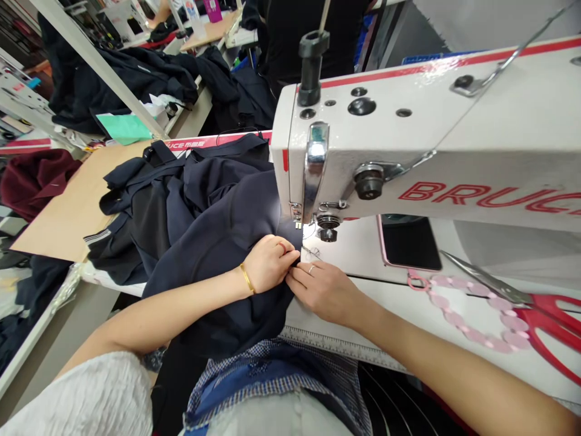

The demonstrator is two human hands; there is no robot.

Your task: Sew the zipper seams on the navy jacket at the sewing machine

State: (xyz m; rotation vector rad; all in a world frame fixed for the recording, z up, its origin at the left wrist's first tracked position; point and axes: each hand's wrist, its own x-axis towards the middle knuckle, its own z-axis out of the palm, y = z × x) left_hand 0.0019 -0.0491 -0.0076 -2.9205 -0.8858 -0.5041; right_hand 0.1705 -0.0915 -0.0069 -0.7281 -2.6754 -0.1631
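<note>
Dark navy fabric (pixel 227 224), part of a garment, lies spread over the sewing table and hangs over its front edge. My left hand (pixel 271 263) is closed on the fabric's right edge, thumb and fingers pinched together. Meeting it there, my right hand (pixel 324 290) pinches the same edge from the right. Just beyond both hands is the needle area of a white sewing machine (pixel 426 169), with its presser foot (pixel 298 224) lit by a small lamp. The fabric edge between my fingertips is mostly hidden.
On the table to the right lie a phone (pixel 408 242), a pink beaded strap (pixel 454 318) and red-handled scissors (pixel 531 300). A measuring tape strip (pixel 345 346) runs along the front edge. Brown board (pixel 68 209) and maroon cloth (pixel 39 181) are at left. Another person (pixel 308 24) is behind the machine.
</note>
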